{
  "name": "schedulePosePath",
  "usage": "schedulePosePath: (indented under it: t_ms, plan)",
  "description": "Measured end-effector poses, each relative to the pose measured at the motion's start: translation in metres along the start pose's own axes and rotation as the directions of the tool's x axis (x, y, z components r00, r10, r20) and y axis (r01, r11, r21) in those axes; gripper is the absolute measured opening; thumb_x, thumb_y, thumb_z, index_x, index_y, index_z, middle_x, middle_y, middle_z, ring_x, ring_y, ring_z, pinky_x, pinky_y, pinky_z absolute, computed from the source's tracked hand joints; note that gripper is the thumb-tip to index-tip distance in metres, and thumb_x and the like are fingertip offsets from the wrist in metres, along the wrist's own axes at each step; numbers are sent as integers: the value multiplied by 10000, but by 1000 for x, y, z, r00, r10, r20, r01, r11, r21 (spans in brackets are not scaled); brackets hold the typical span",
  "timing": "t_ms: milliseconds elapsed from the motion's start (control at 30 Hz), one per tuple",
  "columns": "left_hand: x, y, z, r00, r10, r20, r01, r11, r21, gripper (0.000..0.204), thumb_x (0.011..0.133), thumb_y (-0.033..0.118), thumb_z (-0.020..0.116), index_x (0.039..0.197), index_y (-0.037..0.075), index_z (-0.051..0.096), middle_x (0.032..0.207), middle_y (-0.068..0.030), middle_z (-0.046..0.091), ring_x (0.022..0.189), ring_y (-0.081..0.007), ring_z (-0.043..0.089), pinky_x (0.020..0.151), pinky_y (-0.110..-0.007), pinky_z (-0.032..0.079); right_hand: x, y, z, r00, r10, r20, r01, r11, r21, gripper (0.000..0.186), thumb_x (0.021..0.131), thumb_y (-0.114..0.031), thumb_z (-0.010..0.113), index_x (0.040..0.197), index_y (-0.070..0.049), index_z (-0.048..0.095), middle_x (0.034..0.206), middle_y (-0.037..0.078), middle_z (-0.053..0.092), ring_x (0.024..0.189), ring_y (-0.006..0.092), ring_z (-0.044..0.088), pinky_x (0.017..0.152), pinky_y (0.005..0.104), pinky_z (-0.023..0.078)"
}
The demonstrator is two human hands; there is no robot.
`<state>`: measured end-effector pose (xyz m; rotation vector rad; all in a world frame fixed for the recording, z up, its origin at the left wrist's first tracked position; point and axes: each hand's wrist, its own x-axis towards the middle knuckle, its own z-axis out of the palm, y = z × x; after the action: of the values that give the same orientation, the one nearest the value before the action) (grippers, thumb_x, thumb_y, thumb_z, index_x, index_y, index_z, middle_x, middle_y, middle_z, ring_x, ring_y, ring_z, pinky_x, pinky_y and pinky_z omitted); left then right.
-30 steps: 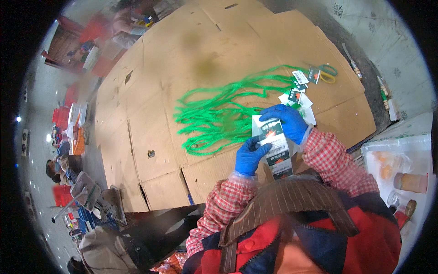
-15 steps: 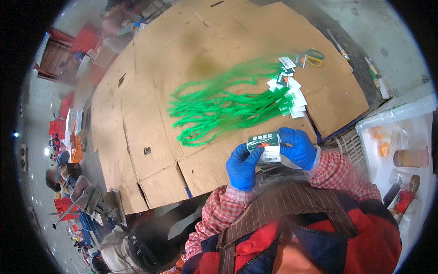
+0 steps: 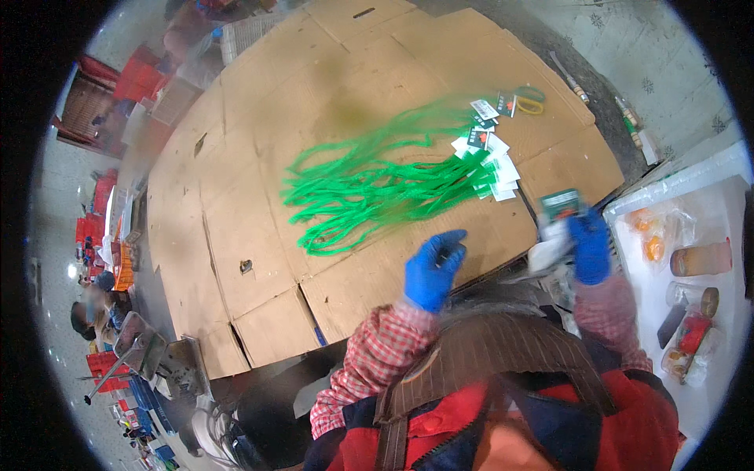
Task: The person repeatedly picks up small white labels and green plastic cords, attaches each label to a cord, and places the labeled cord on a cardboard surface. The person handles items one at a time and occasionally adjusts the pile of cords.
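My blue-gloved left hand (image 3: 432, 271) hangs over the front of the cardboard surface (image 3: 267, 259), fingers loosely curled and apart, holding nothing visible. At the right edge, my blue-gloved right hand (image 3: 587, 239) grips labels (image 3: 559, 204) with green-and-white printing, blurred by motion. Beyond my hands lies a spread of green mesh strands (image 3: 369, 196), with white and dark-green tags (image 3: 499, 165) at their right ends. Yellow- and green-handled scissors (image 3: 528, 106) lie at the back, beside the tags.
A white foam box (image 3: 695, 204) at right holds bottles, a jar and orange items. Long-handled tools (image 3: 628, 118) lie along the surface's right edge. Other people (image 3: 98, 306) are at left among red crates (image 3: 106, 369) and bins; further crates stand at back left.
The labels left my left hand and moved right and upward in my right hand, toward the foam box's edge. My left hand rose slightly and its grip loosened.
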<state>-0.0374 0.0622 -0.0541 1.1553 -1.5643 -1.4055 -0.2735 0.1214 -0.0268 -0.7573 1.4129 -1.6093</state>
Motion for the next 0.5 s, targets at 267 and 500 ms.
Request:
schedulePosePath:
  t_ms: [267,500]
  plan:
    - [111,-32,-16,902,424,85,-309,494,813,308,719,206,570,1010,111,538,908,-103,551,849,-260,496,737,-354,393,-19,-97,-93,930,-296,218,249,944,218,193,839,-261,416,872,-77,461,728,1,444,648,95,434,574,206,375]
    - [127,-46,10,971,136,197,-231,320,919,711,632,535,535,1206,163,344,1196,-86,374,1103,-282,329,919,-496,170,-4,-59,-67,984,-177,30,180,969,-170,404,616,-215,621,937,-5,496,736,20,500,664,106,487,597,203,387]
